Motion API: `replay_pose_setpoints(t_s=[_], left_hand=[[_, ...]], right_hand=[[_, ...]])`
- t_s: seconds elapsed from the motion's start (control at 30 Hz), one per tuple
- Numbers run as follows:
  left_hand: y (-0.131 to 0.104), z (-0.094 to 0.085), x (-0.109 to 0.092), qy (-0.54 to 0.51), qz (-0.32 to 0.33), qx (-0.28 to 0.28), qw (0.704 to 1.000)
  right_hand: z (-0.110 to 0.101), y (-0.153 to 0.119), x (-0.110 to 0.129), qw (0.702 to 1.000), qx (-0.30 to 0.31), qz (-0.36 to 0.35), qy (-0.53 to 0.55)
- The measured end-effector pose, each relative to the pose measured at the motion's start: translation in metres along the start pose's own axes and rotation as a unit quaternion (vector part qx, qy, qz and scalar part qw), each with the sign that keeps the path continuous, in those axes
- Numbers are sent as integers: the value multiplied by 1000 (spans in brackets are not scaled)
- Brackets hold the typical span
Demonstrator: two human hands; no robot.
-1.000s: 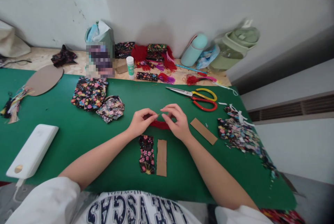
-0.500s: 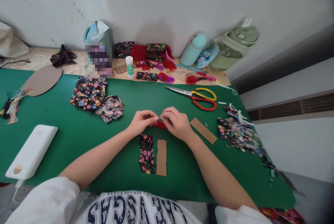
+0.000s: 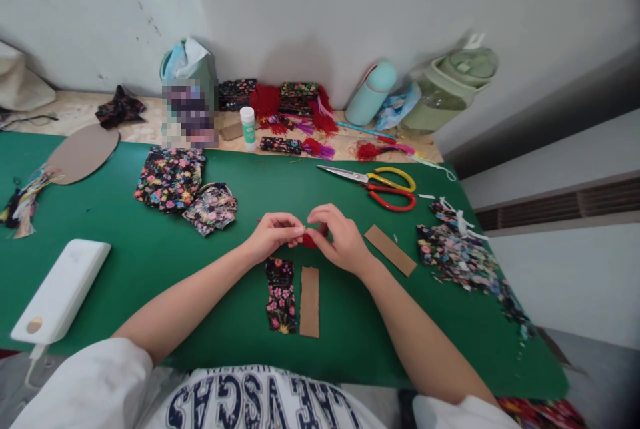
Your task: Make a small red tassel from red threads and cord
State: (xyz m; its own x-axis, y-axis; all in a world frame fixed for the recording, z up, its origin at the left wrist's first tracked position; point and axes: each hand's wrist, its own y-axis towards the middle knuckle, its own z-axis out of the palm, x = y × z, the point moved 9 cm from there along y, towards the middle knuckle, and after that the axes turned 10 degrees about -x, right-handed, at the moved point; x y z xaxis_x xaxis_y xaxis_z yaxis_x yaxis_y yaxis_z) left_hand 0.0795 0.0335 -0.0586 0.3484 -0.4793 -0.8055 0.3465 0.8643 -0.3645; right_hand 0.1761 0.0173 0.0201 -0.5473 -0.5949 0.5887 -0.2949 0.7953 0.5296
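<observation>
My left hand [image 3: 275, 237] is closed in a pinch on a bundle of red threads [image 3: 309, 241], just above the green mat. Close by on the right, my right hand [image 3: 337, 237] has its thumb at the threads and its curled forefinger a little apart from the thumb. Part of the bundle is hidden behind the fingers. Below the hands lie a strip of black floral fabric [image 3: 281, 297] and a brown cardboard strip [image 3: 309, 302], side by side. A second cardboard strip [image 3: 391, 250] lies slantwise beyond my right wrist.
Scissors [image 3: 370, 179] with yellow and red handles lie behind the hands. Fabric scraps [image 3: 457, 255] are heaped at right, folded floral cloth [image 3: 171, 179] at left. A glue stick [image 3: 249, 129], tassels [image 3: 320, 115] and a turquoise bottle [image 3: 371, 94] line the back. A white power bank [image 3: 63, 289] is front left.
My right forefinger and thumb have parted slightly from their earlier pinch. Less of the red bundle shows beneath the left fingers now. Everything on the mat has stayed in place.
</observation>
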Motion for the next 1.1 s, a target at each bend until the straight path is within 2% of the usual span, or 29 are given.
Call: replay_pose_setpoints(t_s=[0.2, 0.33, 0.43, 0.53, 0.67, 0.77, 0.9, 1.1], left_hand=[[2, -4, -7, 33, 68, -11, 997], [3, -5, -4, 21, 51, -13, 998], [2, -3, 1, -13, 4, -3, 1000], [1, 1, 7, -55, -38, 16, 998], [0, 3, 13, -97, -70, 37, 992], [1, 3, 16, -105, -83, 45, 990], [1, 2, 16, -101, -85, 44, 990], [0, 3, 16, -103, -81, 32, 991]], right_hand=[[8, -3, -17, 983, -3, 127, 136], [14, -6, -27, 955, -3, 208, 212], [25, -11, -32, 910, 16, 280, 305], [38, -17, -34, 846, 37, 339, 410], [49, -23, -35, 760, 36, 397, 514], [54, -26, -35, 727, 42, 418, 543], [54, -26, -36, 738, 46, 410, 533], [49, -22, -30, 795, 72, 347, 492]])
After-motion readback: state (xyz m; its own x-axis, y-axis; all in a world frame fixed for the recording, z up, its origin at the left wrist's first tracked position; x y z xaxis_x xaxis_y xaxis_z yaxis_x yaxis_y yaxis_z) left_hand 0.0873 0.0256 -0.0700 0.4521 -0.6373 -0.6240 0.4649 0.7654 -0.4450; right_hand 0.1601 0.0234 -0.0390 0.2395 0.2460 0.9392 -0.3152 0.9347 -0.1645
